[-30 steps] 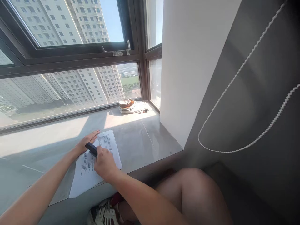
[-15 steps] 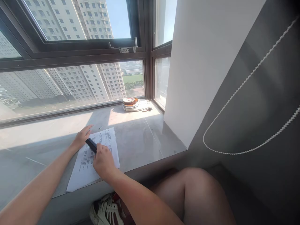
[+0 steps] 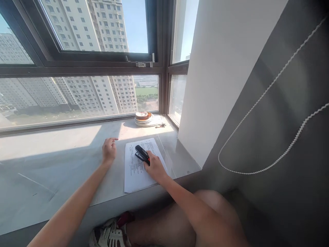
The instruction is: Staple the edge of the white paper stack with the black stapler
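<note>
Printed paper sheets (image 3: 133, 178) lie on the grey window ledge, their lower edge near the ledge's front. Above the text, my right hand (image 3: 155, 168) grips a black stapler (image 3: 142, 154) by its rear end. The stapler's jaws stand apart and point up and left; a bit of orange-red shows by my fingers. I cannot tell whether it touches the page. Left of the sheets, apart from them, my left hand (image 3: 109, 150) is over the ledge with nothing in it. Its index finger stretches to the right, while the other fingers are loosely bent.
A stack of plates (image 3: 144, 120) stands in the far corner by the window (image 3: 82, 96), with a small dark object (image 3: 160, 126) beside it. A white wall (image 3: 205, 68) closes off the right side. A beaded cord (image 3: 246, 173) hangs there. My legs and a shoe (image 3: 113, 236) are below the ledge.
The sheets have shifted right and turned. My right hand has moved right with the stapler, whose jaws now show apart. My left hand has moved right and is now clear of the paper.
</note>
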Tool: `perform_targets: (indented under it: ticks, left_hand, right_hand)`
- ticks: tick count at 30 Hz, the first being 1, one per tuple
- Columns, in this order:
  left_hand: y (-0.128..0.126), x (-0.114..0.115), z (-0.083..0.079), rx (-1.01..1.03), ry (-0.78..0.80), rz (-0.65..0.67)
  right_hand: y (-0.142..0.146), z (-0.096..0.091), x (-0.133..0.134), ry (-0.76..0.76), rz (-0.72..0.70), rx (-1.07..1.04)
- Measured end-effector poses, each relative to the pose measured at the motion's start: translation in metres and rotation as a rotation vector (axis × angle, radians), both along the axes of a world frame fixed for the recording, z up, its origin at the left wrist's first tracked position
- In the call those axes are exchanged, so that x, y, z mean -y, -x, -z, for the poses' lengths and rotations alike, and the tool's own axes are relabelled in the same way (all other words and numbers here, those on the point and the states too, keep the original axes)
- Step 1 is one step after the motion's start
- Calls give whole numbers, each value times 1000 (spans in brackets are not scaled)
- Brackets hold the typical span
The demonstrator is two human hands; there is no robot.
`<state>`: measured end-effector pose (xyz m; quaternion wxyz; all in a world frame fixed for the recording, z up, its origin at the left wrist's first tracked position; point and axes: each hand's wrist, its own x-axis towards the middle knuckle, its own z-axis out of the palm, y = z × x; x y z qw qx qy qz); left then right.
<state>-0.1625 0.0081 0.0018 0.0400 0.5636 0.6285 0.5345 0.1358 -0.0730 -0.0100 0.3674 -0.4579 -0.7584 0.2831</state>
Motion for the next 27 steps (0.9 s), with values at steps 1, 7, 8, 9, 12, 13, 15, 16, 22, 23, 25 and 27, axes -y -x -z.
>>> perform_targets:
  ticks: [1, 7, 8, 9, 12, 13, 15, 16, 22, 23, 25, 27]
  left_hand:
    - [-20, -4, 3, 34, 4, 36]
    - [-115, -17, 17, 242, 85, 223]
    - [-122, -17, 19, 254, 102, 242]
    - [-127, -16, 20, 261, 122, 262]
    - [-129, -14, 19, 283, 180, 320]
    - [-127, -14, 19, 298, 195, 339]
    - [-126, -14, 17, 342, 213, 372]
    - [-125, -14, 17, 372, 216, 385]
    - [-127, -14, 16, 572, 202, 430]
    - [-127, -13, 16, 597, 199, 436]
    - [-126, -11, 15, 646, 191, 448]
    - [-124, -10, 15, 694, 182, 453]
  right_hand:
    - [-10, -1, -4, 6, 25, 7]
    - [-28, -1, -15, -26, 56, -49]
    - [-27, 0, -16, -39, 60, -58]
    - [-26, 0, -17, -53, 64, -59]
    - [-26, -1, -20, -67, 72, -41]
    - [-28, -3, -21, -51, 71, -37]
    - [-37, -7, -23, 3, 48, -37]
    - [-42, -9, -24, 32, 25, -41]
    - [-74, -16, -38, 159, -156, -228]
    - [-77, -15, -41, 180, -154, -279]
    - [-79, -12, -45, 204, -129, -308]
    - [-79, -9, -48, 206, -121, -276]
